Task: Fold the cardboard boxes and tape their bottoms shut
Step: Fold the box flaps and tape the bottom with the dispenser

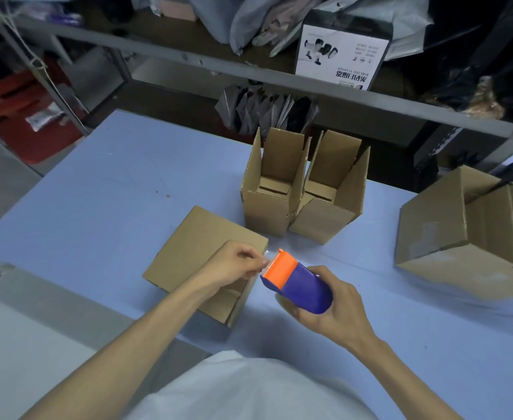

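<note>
head view, one moment.

- left hand (234,265): grip narrow, thumb and forefinger pinched together right at the orange end of the dispenser. a small glint of clear tape (266,253) shows there; how much of it is pulled out cannot be told.
- right hand (332,309): grip wrapped round the purple plastic tape dispenser with orange cutter head (297,283), head pointing far-left, held above the surface.
- brown cardboard box lying on its side (200,250): rests on the light blue surface (97,207), near centre, directly under the left hand and wrist. its near-right end shows flaps, partly hidden by the forearm.
- two upright brown cardboard boxes with top flaps standing open (267,195) (332,204): side by side and touching, just beyond the dispenser, toward the far edge of the surface.
- large brown cardboard carton (455,237): far right on the surface, open, well apart from the hands.
- grey metal shelf rail (188,60) runs across the far side; a white printed product box (343,53) stands on the shelf, and grey plastic bags (264,113) hang below it.
</note>
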Action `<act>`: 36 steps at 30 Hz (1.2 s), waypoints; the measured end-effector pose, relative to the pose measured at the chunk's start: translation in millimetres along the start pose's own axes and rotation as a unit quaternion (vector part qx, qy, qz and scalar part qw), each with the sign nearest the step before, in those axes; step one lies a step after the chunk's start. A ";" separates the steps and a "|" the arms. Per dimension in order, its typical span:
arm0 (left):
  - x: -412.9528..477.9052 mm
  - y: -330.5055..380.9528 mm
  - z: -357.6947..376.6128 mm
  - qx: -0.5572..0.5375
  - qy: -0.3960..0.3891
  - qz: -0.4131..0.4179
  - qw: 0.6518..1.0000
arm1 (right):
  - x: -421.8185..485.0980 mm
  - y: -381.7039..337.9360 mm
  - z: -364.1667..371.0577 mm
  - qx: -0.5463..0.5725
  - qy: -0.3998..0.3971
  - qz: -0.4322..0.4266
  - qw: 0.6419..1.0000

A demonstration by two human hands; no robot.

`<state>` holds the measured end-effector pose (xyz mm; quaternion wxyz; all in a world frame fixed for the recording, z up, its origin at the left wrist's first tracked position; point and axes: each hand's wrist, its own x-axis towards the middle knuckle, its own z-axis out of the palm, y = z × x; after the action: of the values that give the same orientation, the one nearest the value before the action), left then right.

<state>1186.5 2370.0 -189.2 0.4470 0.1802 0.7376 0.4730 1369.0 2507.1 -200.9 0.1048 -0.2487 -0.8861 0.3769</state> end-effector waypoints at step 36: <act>10.7 -26.6 -25.6 0.249 0.173 -0.022 0.953 | 11.3 27.7 -22.6 -0.134 -0.092 -0.055 0.985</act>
<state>1163.7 2350.7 -213.3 0.2644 0.1849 0.9017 0.2880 1377.8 2543.3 -205.2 0.0092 -0.1756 -0.9469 0.2692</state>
